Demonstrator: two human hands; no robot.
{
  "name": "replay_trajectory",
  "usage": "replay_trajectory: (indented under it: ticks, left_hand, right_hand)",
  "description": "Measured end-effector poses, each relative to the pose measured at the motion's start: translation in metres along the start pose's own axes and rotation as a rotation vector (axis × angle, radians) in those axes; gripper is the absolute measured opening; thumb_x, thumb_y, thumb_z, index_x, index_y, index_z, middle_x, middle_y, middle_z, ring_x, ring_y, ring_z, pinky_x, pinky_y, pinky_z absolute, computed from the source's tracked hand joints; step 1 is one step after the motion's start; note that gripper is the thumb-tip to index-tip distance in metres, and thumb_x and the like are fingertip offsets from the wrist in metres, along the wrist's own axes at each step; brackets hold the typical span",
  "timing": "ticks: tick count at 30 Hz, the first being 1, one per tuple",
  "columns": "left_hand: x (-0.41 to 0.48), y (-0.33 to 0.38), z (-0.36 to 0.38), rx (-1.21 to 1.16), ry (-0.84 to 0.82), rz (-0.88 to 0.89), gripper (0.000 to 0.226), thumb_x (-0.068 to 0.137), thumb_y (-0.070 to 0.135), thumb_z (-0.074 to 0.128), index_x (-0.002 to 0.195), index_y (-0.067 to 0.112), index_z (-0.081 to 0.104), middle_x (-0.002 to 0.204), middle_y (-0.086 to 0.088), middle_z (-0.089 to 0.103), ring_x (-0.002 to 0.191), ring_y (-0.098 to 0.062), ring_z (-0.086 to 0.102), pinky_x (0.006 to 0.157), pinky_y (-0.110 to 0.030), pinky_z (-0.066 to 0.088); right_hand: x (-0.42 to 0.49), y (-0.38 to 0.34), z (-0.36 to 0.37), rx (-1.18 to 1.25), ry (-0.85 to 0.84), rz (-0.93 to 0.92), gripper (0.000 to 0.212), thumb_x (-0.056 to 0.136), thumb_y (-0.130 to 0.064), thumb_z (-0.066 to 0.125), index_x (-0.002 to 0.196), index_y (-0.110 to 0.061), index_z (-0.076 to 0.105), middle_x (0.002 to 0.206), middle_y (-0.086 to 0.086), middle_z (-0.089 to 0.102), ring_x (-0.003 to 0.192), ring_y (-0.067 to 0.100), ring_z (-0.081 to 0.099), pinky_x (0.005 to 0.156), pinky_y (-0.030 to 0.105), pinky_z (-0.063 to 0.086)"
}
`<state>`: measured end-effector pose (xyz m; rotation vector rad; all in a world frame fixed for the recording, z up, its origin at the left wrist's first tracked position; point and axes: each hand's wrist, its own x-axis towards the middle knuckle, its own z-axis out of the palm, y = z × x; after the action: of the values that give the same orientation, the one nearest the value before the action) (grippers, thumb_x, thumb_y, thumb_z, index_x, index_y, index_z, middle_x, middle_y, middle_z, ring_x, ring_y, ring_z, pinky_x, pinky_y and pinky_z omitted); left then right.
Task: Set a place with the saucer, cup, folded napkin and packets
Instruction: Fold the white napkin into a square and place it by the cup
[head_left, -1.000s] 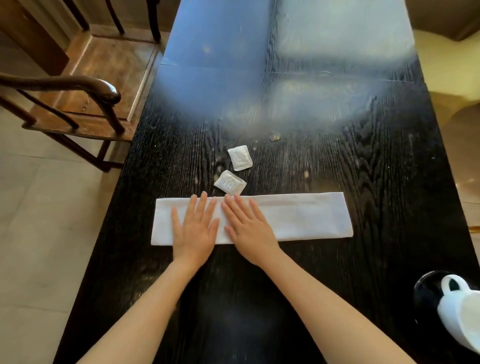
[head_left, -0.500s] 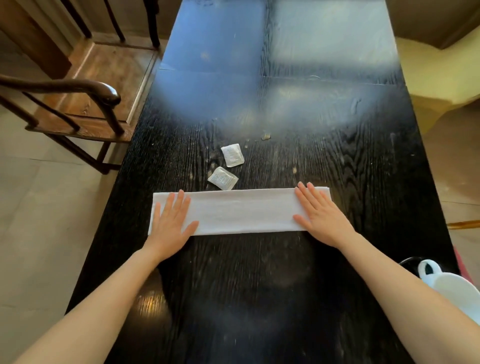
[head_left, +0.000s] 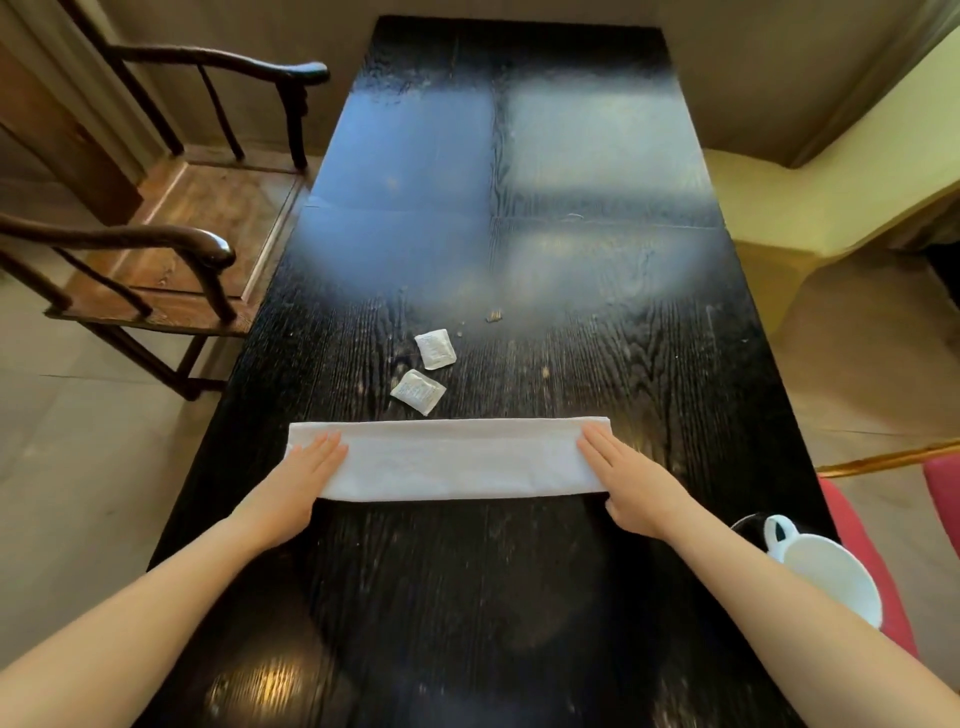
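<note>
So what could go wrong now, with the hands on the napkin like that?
The nearer packet lies right by the napkin's far edge, so another fold could bump or cover it. The cup sits tilted at the table's right edge beside the right hand's forearm; an elbow swing might knock it off.

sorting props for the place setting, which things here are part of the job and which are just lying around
Part of the job:
- folded white napkin, flat under the left hand and right hand
- two small packets
- white cup at the table's right edge
- dark saucer under it, mostly hidden

Just there:
- wooden armchair
- crumbs
- red seat
</note>
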<state>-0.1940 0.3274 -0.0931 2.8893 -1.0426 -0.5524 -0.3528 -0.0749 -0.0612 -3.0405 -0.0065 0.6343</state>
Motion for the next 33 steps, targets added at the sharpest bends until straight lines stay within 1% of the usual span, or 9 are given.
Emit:
replay_trajectory:
  ticks: [3, 6, 9, 12, 16, 20, 24, 29, 33]
  left_hand:
    - [0.000, 0.001, -0.007, -0.114, 0.116, -0.074, 0.057, 0.089, -0.002, 0.044, 0.143, 0.012, 0.031, 0.151, -0.009, 0.034, 0.138, -0.028, 0.034, 0.116, -0.040, 0.024]
    - [-0.001, -0.004, -0.026, -0.371, 0.153, -0.241, 0.035, 0.089, 0.002, 0.048, 0.119, 0.015, 0.063, 0.127, -0.009, 0.062, 0.117, -0.029, 0.056, 0.101, -0.041, 0.041]
    - [-0.011, -0.015, -0.045, -0.484, 0.215, -0.331, 0.020, 0.087, 0.006, 0.057, 0.099, 0.012, 0.072, 0.099, -0.010, 0.072, 0.097, -0.027, 0.064, 0.082, -0.034, 0.046]
    - [-0.020, -0.022, -0.063, -0.776, 0.238, -0.452, 0.012, 0.085, 0.014, 0.065, 0.096, 0.014, 0.069, 0.087, -0.007, 0.069, 0.089, -0.028, 0.064, 0.072, -0.032, 0.046]
    - [-0.030, -0.019, -0.072, -1.197, 0.193, -0.570, 0.029, 0.087, 0.015, 0.061, 0.115, 0.006, 0.060, 0.094, -0.007, 0.067, 0.085, -0.022, 0.065, 0.069, -0.031, 0.053]
    - [-0.030, -0.009, -0.061, -1.295, 0.104, -0.668, 0.028, 0.091, 0.012, 0.054, 0.118, 0.005, 0.056, 0.093, -0.009, 0.065, 0.080, -0.019, 0.061, 0.068, -0.031, 0.051]
    - [-0.025, 0.004, -0.043, -1.350, 0.028, -0.721, 0.031, 0.091, 0.007, 0.054, 0.121, 0.003, 0.055, 0.103, -0.015, 0.063, 0.077, -0.018, 0.061, 0.064, -0.029, 0.051]
    - [-0.025, 0.014, -0.029, -1.442, 0.179, -0.782, 0.036, 0.085, 0.000, 0.058, 0.121, -0.002, 0.055, 0.094, -0.015, 0.065, 0.075, -0.022, 0.061, 0.064, -0.032, 0.050]
    - [-0.035, 0.035, -0.029, -1.563, 0.349, -0.753, 0.038, 0.086, 0.001, 0.056, 0.124, -0.001, 0.054, 0.105, -0.016, 0.064, 0.083, -0.022, 0.061, 0.074, -0.032, 0.051]
  right_hand:
    - [-0.003, -0.001, -0.002, 0.158, 0.116, 0.042, 0.060, 0.087, -0.013, 0.052, 0.143, -0.008, 0.031, 0.154, 0.004, 0.026, 0.137, 0.021, 0.036, 0.113, 0.029, 0.027]
    - [0.003, -0.004, -0.003, 0.375, 0.195, 0.161, 0.037, 0.088, -0.014, 0.052, 0.125, -0.013, 0.053, 0.131, 0.003, 0.055, 0.114, 0.023, 0.057, 0.097, 0.036, 0.047]
    - [0.009, -0.001, -0.014, 0.606, 0.269, 0.328, 0.018, 0.088, -0.015, 0.052, 0.097, -0.011, 0.066, 0.098, 0.007, 0.070, 0.094, 0.026, 0.063, 0.080, 0.038, 0.049]
    - [0.003, 0.004, -0.035, 0.918, 0.303, 0.428, 0.013, 0.088, -0.016, 0.057, 0.084, -0.006, 0.066, 0.079, 0.006, 0.066, 0.076, 0.020, 0.060, 0.061, 0.031, 0.043]
    - [-0.007, 0.002, -0.041, 1.211, 0.263, 0.447, 0.005, 0.088, -0.016, 0.059, 0.085, -0.019, 0.063, 0.086, 0.001, 0.065, 0.082, 0.015, 0.062, 0.068, 0.030, 0.053]
    - [-0.005, -0.006, -0.019, 1.136, 0.231, 0.535, 0.012, 0.087, -0.014, 0.059, 0.096, -0.009, 0.065, 0.088, 0.006, 0.065, 0.084, 0.023, 0.063, 0.058, 0.024, 0.046]
    - [0.000, -0.019, 0.003, 1.077, 0.236, 0.649, 0.023, 0.088, -0.024, 0.056, 0.104, -0.009, 0.062, 0.094, 0.007, 0.064, 0.087, 0.023, 0.062, 0.065, 0.028, 0.049]
    - [-0.011, -0.031, 0.005, 1.421, 0.363, 0.706, 0.030, 0.089, -0.023, 0.058, 0.114, -0.006, 0.060, 0.098, 0.006, 0.063, 0.092, 0.023, 0.061, 0.072, 0.029, 0.051]
    - [-0.028, -0.049, 0.000, 1.678, 0.416, 0.546, 0.029, 0.088, -0.022, 0.060, 0.117, -0.016, 0.059, 0.108, 0.005, 0.065, 0.100, 0.022, 0.062, 0.078, 0.030, 0.053]
